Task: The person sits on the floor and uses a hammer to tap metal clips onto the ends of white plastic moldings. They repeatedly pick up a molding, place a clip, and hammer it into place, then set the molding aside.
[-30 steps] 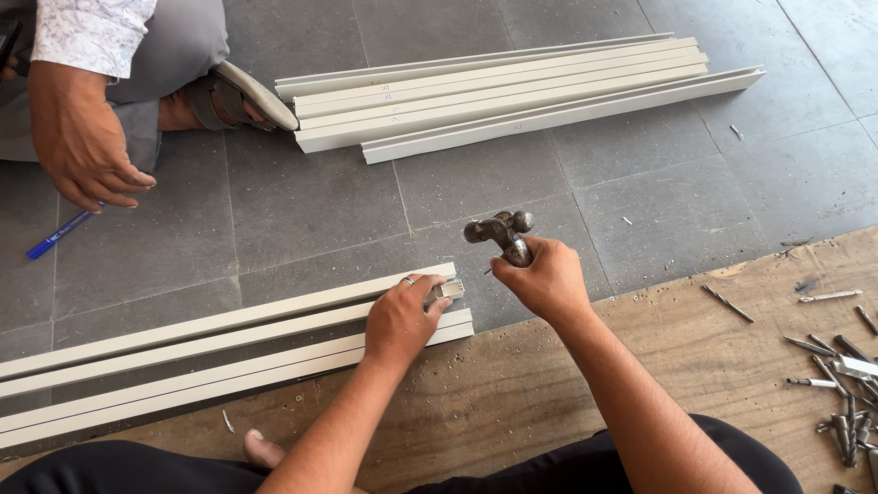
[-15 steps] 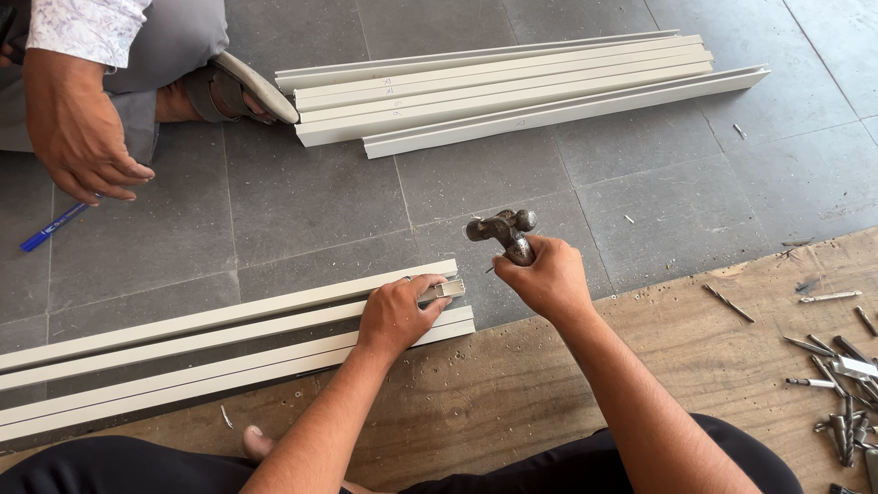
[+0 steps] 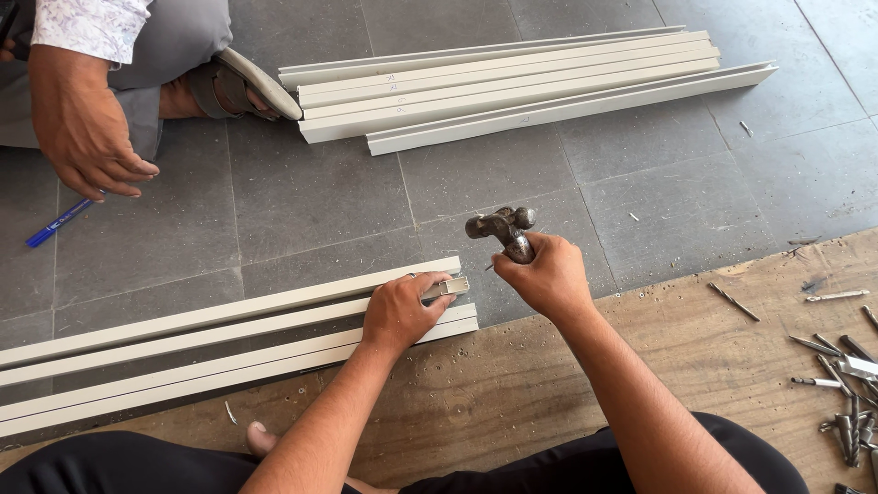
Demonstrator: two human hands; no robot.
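Note:
My left hand (image 3: 399, 314) rests on the right end of a long white aluminium channel profile (image 3: 210, 338) lying on the floor, pinching a small grey metal bracket (image 3: 448, 288) at the profile's end. My right hand (image 3: 547, 274) grips a ball-peen hammer (image 3: 501, 229) just below its dark steel head, held a little above and to the right of the bracket. The hammer's handle is hidden inside my fist.
A stack of white profiles (image 3: 530, 82) lies at the back. Another person sits at the upper left, a hand (image 3: 87, 137) hanging over a blue pen (image 3: 55, 222). A wooden board (image 3: 732, 348) carries several loose screws and bits (image 3: 846, 366) at the right.
The hammer and my right hand stay almost still. My left hand keeps its hold at the profile end. The other person's hand has shifted slightly near the pen.

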